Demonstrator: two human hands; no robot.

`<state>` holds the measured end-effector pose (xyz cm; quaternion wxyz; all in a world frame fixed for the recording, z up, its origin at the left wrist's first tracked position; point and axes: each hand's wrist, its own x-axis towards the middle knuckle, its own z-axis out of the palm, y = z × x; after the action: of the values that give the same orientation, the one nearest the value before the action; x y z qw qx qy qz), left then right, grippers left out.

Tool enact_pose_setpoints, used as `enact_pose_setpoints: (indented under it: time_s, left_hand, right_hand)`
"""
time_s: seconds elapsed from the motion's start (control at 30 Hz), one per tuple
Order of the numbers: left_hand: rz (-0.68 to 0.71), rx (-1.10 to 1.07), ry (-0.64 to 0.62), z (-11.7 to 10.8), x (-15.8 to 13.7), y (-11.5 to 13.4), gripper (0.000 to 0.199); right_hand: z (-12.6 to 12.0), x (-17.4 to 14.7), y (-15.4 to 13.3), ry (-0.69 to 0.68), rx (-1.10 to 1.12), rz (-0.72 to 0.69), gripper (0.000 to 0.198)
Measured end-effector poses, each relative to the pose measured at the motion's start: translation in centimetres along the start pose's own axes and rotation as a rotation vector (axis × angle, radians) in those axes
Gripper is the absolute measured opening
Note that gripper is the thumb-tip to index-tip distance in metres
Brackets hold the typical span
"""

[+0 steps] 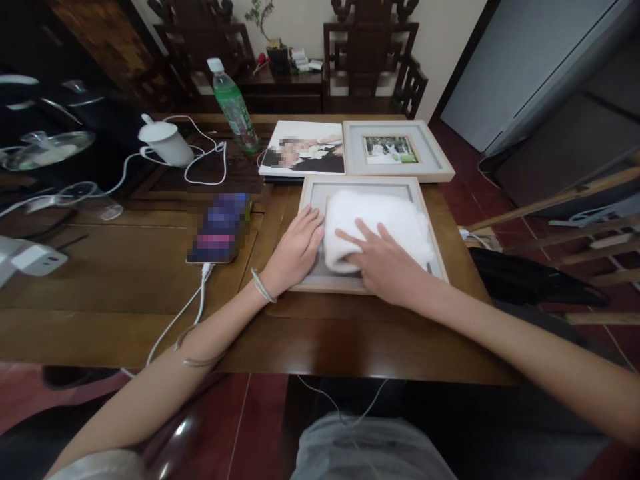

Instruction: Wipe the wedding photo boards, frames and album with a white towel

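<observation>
A light wooden picture frame (334, 287) lies flat on the table in front of me. On it is a folded, fluffy white towel (400, 210), covering most of its middle. My right hand (385, 263) holds the towel from above, fingers spread across it and the thumb tucked at its near fold. My left hand (299, 247) rests on the frame's left edge, fingers stretched out, close beside the towel. What lies under the towel is hidden.
Behind the frame are a photo panel (327, 163) and a second framed picture (435, 157). To the left are a green-tinted bottle (234, 107), a lidded white cup (167, 143), a phone (220, 227) on a white cable, and a white charger (37, 259).
</observation>
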<state>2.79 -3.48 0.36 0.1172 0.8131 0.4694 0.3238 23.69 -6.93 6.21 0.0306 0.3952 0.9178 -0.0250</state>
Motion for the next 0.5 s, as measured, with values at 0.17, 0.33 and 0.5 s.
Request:
enact_pose_setpoints:
  time_s: [0.17,0.33,0.5]
  left_hand:
    - [-0.003,-0.013,0.003,0.0,0.0,0.2,0.051]
    - [-0.079,-0.091,0.041,-0.3,0.0,0.5,0.061]
    - [-0.098,-0.168,0.068,-0.6,-0.1,0.8,0.062]
  right_hand:
    - [0.6,4.9,4.1,0.096,-0.044,0.093,0.061]
    - [0.2,6.1,2.8,0.044,-0.039,0.122,0.057]
    - [-1.8,1.5,-1.2,-0.094,0.088,-0.034,0.055]
